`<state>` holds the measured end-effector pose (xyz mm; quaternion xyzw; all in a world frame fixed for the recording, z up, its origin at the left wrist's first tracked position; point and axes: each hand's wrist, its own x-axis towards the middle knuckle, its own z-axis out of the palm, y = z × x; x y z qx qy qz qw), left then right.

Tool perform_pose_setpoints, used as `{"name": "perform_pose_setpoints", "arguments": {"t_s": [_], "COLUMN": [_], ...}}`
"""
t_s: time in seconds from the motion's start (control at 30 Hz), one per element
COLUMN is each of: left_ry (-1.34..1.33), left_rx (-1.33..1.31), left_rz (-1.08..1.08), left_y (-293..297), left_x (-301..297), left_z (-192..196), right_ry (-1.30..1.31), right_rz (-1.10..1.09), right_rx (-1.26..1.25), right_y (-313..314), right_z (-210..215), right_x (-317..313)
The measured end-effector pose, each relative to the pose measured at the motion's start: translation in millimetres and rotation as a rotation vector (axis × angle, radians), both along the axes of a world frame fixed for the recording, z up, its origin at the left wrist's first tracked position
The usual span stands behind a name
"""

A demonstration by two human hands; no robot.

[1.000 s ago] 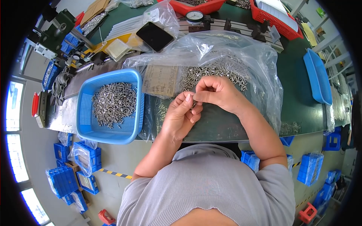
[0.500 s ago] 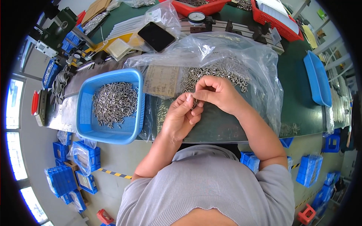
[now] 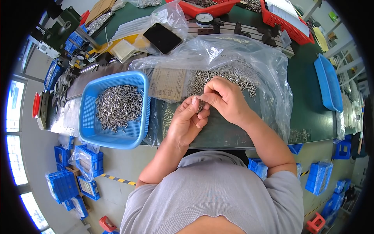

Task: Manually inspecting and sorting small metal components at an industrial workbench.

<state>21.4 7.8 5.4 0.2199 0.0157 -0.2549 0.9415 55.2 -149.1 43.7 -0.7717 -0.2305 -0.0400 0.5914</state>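
Note:
My left hand (image 3: 186,123) is curled around several small metal pins (image 3: 201,105), held in its fingers above the near part of the table. My right hand (image 3: 226,102) meets it, thumb and forefinger pinched together at the left fingertips; whatever lies in that pinch is too small to make out. Just beyond both hands, a heap of small silvery metal pins (image 3: 202,79) rests on a clear plastic bag (image 3: 274,74). A brown card (image 3: 168,84) with writing lies beside the heap. To the left stands a blue plastic basket (image 3: 145,99) with many similar metal pins (image 3: 119,105) inside.
A black phone (image 3: 162,38) lies on plastic wrapping at the back. Behind the bag are a dial gauge (image 3: 204,18) on a metal rail and a red basket (image 3: 286,23). A blue tray (image 3: 328,82) stands far right. Blue crates (image 3: 62,187) are on the floor.
My right hand has tilted slightly at the left fingertips, and more of the metal pins in my left hand now show. The rest looks unchanged.

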Motion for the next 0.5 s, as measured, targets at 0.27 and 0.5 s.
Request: {"name": "perform_pose_setpoints", "arguments": {"t_s": [0.27,0.5], "left_ry": [-0.003,-0.014], "left_rx": [-0.012,-0.021], "left_rz": [0.017,0.003], "left_y": [-0.8,0.5], "left_x": [-0.4,-0.8], "left_z": [-1.1,-3.7], "right_ry": [-0.078,0.231], "right_rz": [0.033,0.154], "right_rx": [-0.103,0.036], "right_y": [-1.5,-3.2], "right_z": [1.7,2.9], "right_x": [-0.8,0.4]}}
